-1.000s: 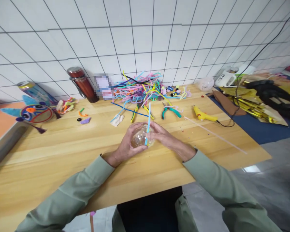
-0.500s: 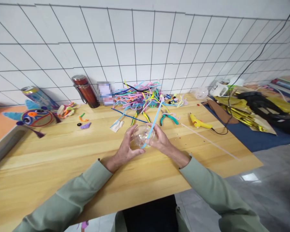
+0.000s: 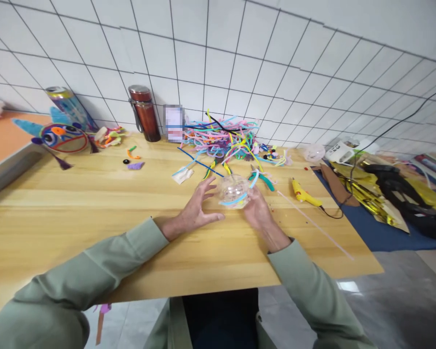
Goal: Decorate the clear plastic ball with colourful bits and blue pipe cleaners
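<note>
Clear round plastic ball (image 3: 234,188) inside the wooden desk's (image 3: 210,264) edges: right grip (image 3: 257,209) clasps it, obscuring one side; left grip (image 3: 196,207) gapes.

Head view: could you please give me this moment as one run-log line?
left hand: open, beside transparent ball | right hand: at ball's right side, holding light-blue pipe cleaner against it | nearby: yellow glue gun

A wooden table (image 3: 76,203) is holding up a tall red bottle (image 3: 145,115). A big pile of fuzzy sticks (image 3: 221,138) is lying at the back. A yellow glue gun (image 3: 305,195) is resting near a long pink stick (image 3: 312,222). On the left, a purple scrap (image 3: 135,166) is lying.
</note>
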`<state>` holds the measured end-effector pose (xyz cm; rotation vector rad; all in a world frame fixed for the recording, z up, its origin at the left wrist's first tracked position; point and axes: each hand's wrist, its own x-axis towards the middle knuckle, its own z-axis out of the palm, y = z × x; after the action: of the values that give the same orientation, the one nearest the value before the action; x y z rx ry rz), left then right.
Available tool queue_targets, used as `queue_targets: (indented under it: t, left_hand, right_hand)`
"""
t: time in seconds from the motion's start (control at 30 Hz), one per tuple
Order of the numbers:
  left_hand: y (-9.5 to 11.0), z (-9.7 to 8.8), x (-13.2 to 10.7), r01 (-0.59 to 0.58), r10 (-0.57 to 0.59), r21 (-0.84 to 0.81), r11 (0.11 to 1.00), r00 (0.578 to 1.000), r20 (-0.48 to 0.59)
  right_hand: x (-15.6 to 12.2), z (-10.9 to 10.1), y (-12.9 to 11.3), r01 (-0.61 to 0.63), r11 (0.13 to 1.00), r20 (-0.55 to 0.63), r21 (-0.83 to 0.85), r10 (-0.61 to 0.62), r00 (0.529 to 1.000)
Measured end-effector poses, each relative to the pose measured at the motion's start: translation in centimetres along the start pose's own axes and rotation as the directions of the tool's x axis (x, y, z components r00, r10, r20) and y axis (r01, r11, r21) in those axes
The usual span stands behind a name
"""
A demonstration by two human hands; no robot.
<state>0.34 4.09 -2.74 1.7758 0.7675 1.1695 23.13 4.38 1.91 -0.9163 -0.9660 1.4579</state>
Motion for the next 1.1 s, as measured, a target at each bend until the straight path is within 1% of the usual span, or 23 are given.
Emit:
queue_targets:
  t: [0.13, 0.23, 0.33, 0.47, 0.53, 0.6, 0.67, 0.73, 0.83, 0.9, 1.1]
  left_hand:
    - [0.3, 0.3, 0.1, 0.008, -0.007, -0.051, 0.999, 1.000, 0.008]
    - [0.7, 1.0, 0.4, -0.028, 0.032, -0.119, 0.992, 0.999, 0.027]
    - [0.9, 1.8, 0.8, -0.056, 0.061, -0.164, 0.985, 0.998, 0.028]
    - [1.0, 2.2, 0.9, -0.021, 0.021, -0.192, 0.981, 1.000, -0.002]
    - [1.0, 2.1, 0.9, -0.010, 0.006, -0.182, 0.983, 1.000, -0.021]
    - [1.0, 2.0, 0.9, -0.017, 0.010, -0.150, 0.989, 0.999, -0.044]
    - [0.9, 1.7, 1.1, -0.037, 0.029, -0.104, 0.994, 0.997, -0.070]
    - [0.8, 1.5, 1.2, -0.064, 0.059, -0.061, 0.996, 0.995, -0.076]
    - [0.8, 1.2, 1.3, -0.091, 0.090, -0.024, 0.996, 0.995, -0.037]
    - [0.8, 1.1, 1.2, -0.092, 0.092, -0.026, 0.995, 0.996, -0.015]
    - [0.2, 0.7, 0.3, -0.041, 0.045, -0.096, 0.995, 0.998, 0.034]
  right_hand:
    - [-0.3, -0.3, -0.6, -0.015, 0.999, -0.016, -0.030, 0.014, 1.000]
    - [-0.5, -0.3, -0.6, -0.041, 0.996, -0.034, -0.082, 0.039, 0.999]
    - [-0.6, 0.1, -0.5, -0.082, 0.992, -0.065, -0.093, 0.077, 0.995]
    - [-0.5, 0.4, -0.4, -0.110, 0.987, -0.091, -0.118, 0.099, 0.991]
    - [-0.5, 0.6, -0.2, -0.104, 0.988, -0.095, -0.112, 0.093, 0.991]
    - [-0.6, 0.8, 0.1, -0.096, 0.993, -0.092, -0.067, 0.090, 0.992]
    - [-0.7, 1.0, 0.3, -0.093, 0.995, -0.081, -0.030, 0.091, 0.993]
    - [-0.8, 1.3, 0.5, -0.097, 0.995, -0.068, -0.035, 0.094, 0.993]
    - [-1.0, 1.7, 0.7, -0.101, 0.992, -0.046, -0.072, 0.098, 0.994]
    - [-1.1, 1.7, 0.7, -0.104, 0.992, -0.018, -0.065, 0.103, 0.994]
    - [-1.0, 1.5, 1.4, -0.097, 0.992, 0.011, 0.079, 0.096, 0.995]
